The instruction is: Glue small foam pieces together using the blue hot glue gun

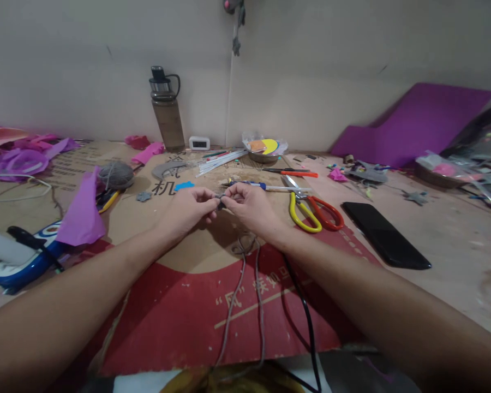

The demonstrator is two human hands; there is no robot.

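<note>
My left hand (194, 207) and my right hand (249, 204) meet over the middle of the cardboard, fingertips pinched together. Between them is a small dark grey piece (221, 202), mostly covered by the fingers, so its kind does not show. Below the right hand, grey yarn (258, 284) lies in a loose loop, and two strands run down over the front edge. Whether the yarn joins the pinched piece is hidden. Just beyond the right hand lies a white pen (276, 188). Scissors (306, 210) with yellow and red handles rest to its right.
A cardboard sheet (167, 322) covers the table. Around it are a black phone (384, 234), a ball of grey yarn (117, 175), a water bottle (167, 120), a small clock (199, 143), a bowl (264, 157), and purple sheets (413, 125). A black cable (306, 311) crosses the front edge.
</note>
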